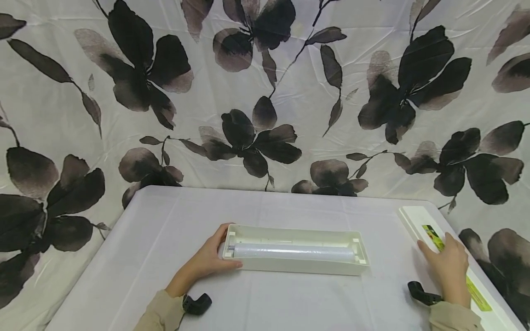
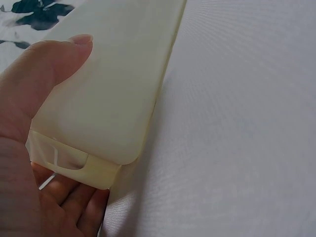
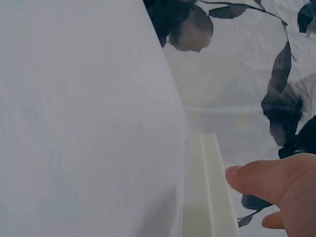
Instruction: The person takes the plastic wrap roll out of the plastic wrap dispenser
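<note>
A long off-white plastic box (image 1: 302,265) sits on the table with its top uncovered. Inside it lies a roll of clear plastic film (image 1: 294,251), held lengthwise. My left hand (image 1: 213,255) grips the box's left end, the thumb on the front wall and the fingers behind it; the left wrist view shows the thumb against the smooth wall (image 2: 108,98). Toward the table's right edge lies a long white lid (image 1: 414,217) with a yellow-green label (image 1: 478,294). My right hand (image 1: 450,266) spans this lid, thumb at its left edge and fingers over the other side.
A white cloth covers the table (image 1: 290,303). Behind it hangs a pale curtain (image 1: 331,105) with dark flowers, close to the far edge. Black wrist mounts stick out from both sleeves, the left mount (image 1: 197,304) near the box and the right mount (image 1: 423,293) beside the lid.
</note>
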A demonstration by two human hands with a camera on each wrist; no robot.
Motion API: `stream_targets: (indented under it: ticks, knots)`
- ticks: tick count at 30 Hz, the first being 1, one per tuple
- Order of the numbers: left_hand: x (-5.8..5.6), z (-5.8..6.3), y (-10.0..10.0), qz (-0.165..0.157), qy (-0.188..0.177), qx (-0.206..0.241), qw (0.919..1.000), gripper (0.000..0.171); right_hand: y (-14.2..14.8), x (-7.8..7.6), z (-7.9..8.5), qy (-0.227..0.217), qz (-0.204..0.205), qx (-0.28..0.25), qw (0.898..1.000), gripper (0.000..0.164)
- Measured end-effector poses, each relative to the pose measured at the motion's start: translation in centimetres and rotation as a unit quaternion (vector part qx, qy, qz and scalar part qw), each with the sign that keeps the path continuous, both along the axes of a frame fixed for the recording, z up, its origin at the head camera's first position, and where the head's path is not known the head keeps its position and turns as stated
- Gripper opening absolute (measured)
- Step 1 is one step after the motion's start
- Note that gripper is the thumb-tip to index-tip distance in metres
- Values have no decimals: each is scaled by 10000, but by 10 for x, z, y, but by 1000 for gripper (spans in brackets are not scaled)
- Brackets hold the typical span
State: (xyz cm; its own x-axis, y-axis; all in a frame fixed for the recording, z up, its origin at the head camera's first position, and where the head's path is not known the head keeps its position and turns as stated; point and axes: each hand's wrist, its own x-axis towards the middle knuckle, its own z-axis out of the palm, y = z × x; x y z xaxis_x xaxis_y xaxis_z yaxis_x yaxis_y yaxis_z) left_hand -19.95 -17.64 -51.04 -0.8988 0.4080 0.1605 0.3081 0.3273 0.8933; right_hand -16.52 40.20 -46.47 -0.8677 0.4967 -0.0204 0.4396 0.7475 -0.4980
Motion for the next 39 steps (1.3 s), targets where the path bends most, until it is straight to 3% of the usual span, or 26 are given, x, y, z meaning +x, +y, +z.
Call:
stream_targets:
  ticks: [8,14,19,28,32,39]
  knots:
    - [0,0,-1,52,-13,-89,9999,96,-27,-8,9,1061,432,-369,9927,66]
    - [0,1,-1,57,-59,-108,9999,97,-49,-13,8,2383,461,-862,9663,45]
    - [0,1,-1,28,-42,-104,9999,97,-63,-18,10,2975,575,-1178,9457,39]
    - [-1,-1,-1,61,-36,-112,9999,97,-94,-20,25,3301,1220,-1605,9222,32]
    - [-1,-2,-2,64,-7,-121,9999,96,-109,-19,33,3263,1547,-1731,9163,30]
    - [-1,-2,-2,28,0,-83,10000,96,-131,-19,36,3392,2425,-2262,8803,28]
